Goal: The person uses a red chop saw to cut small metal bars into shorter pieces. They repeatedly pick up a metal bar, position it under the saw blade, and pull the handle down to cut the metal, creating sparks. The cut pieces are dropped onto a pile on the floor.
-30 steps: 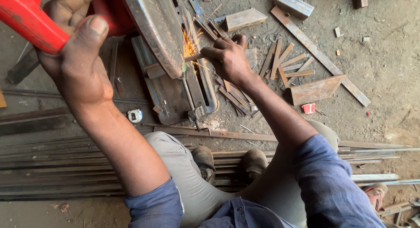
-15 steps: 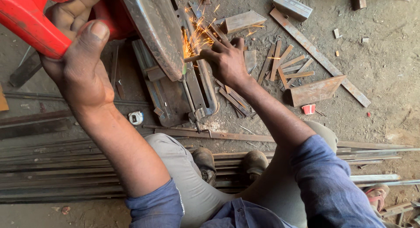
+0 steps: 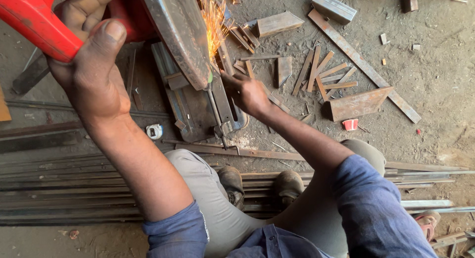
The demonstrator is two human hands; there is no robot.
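Sparks are now rising higher than a second ago; the cut appears to be deepening. Left hand is gripping the red saw handle, bearing down. Right hand, fingers pressed together, is pinning the metal strip just beside the blade guard.

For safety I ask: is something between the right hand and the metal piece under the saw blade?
No. The right hand already rests on the metal strip, just beside the blade guard and below the sparks.

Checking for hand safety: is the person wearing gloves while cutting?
No, both the left hand on the red saw handle and the right hand are bare.
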